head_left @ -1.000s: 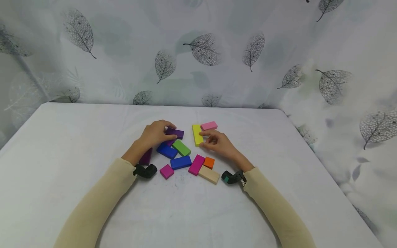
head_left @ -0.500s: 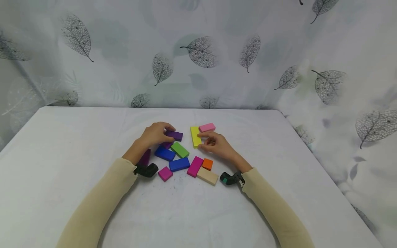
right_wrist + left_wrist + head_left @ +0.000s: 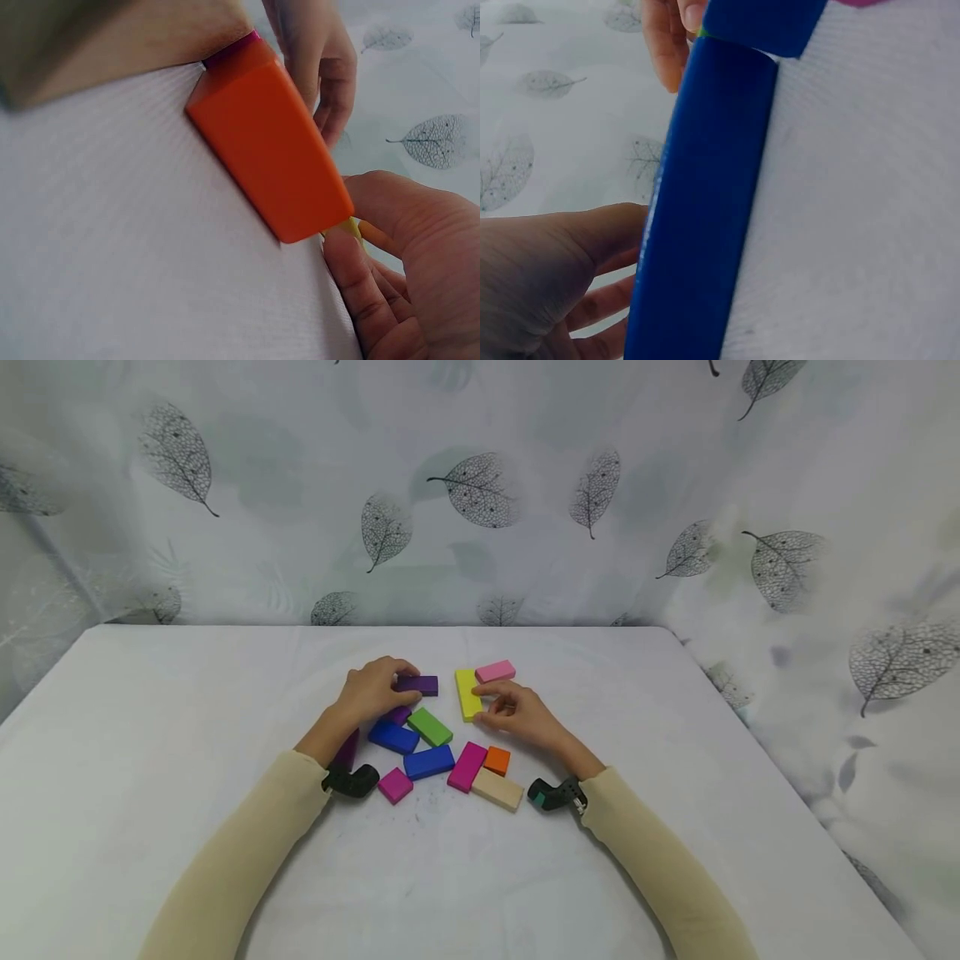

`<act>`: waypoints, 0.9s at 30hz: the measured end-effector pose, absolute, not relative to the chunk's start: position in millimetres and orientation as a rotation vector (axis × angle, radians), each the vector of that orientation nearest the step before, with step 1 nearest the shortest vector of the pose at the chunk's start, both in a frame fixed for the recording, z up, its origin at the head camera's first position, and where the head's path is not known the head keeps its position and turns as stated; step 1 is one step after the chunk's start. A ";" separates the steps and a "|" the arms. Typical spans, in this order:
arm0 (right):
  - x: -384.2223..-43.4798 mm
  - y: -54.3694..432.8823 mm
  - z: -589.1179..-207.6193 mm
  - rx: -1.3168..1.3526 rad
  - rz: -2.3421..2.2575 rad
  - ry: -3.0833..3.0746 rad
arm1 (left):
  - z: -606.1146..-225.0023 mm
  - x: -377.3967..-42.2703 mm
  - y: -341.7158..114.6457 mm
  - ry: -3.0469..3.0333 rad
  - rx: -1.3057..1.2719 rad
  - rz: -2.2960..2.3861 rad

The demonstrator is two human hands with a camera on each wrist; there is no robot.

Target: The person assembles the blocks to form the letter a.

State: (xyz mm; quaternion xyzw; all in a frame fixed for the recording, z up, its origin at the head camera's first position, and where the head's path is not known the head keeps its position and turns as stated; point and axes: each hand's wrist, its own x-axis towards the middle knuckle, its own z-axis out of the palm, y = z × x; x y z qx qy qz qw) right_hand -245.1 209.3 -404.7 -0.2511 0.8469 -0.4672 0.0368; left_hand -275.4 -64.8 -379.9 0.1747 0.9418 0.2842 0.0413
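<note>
In the head view my left hand (image 3: 372, 691) grips a dark purple block (image 3: 427, 686), thumb on its near side and fingers on its far side. My right hand (image 3: 523, 717) pinches a yellow block (image 3: 464, 692) by its right side, thumb close to the near end. A light pink block (image 3: 496, 671) lies just behind those fingers. The left wrist view has a blue block (image 3: 701, 195) in front, partly covering the left hand (image 3: 547, 277). From the right wrist, an orange block (image 3: 270, 150) stands before the fingertips, with a sliver of yellow between them.
Between the hands lie a green block (image 3: 430, 727), blue blocks (image 3: 429, 762), a magenta block (image 3: 467, 767) and a wooden-coloured block (image 3: 498, 789). A small magenta block (image 3: 395, 785) lies nearer. A dark maroon block (image 3: 346, 751) is partly behind the left wrist. All rest on a white-covered table (image 3: 187, 693).
The head view has tilted slightly, shifting the whole scene a little left and down. Both hands keep their hold on the same blocks, with no clear movement relative to the table.
</note>
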 end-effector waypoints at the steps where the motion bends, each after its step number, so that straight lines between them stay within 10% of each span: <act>1: -245.1 208.9 -404.4 -0.741 -1.425 2.599 | -380.4 -275.6 -64.6 2.889 0.540 0.878; 27: -246.4 206.2 -405.6 -0.664 -1.379 2.619 | -381.9 -282.7 -54.0 2.881 0.569 0.949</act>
